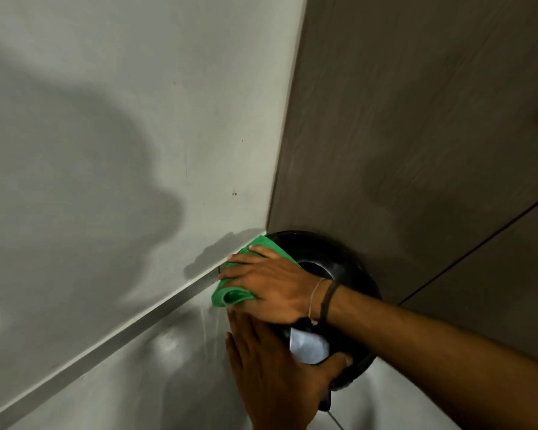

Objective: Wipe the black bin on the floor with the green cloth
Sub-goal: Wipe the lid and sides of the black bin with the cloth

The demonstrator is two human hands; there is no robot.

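The round black bin (342, 259) stands on the floor in a corner, seen from above, with a hole in its domed top. My right hand (271, 280), arm reaching in from the right, presses the green cloth (233, 293) flat against the bin's left upper side. My left hand (274, 367) lies below it, palm against the bin's near side with the thumb hooked over the rim. Both hands hide much of the bin's left and front.
A pale grey wall (121, 150) rises on the left with a grey skirting strip (106, 342) along its foot. A brown wood-grain panel (416, 135) stands behind and to the right of the bin. The glossy grey floor (137, 383) spreads at the lower left.
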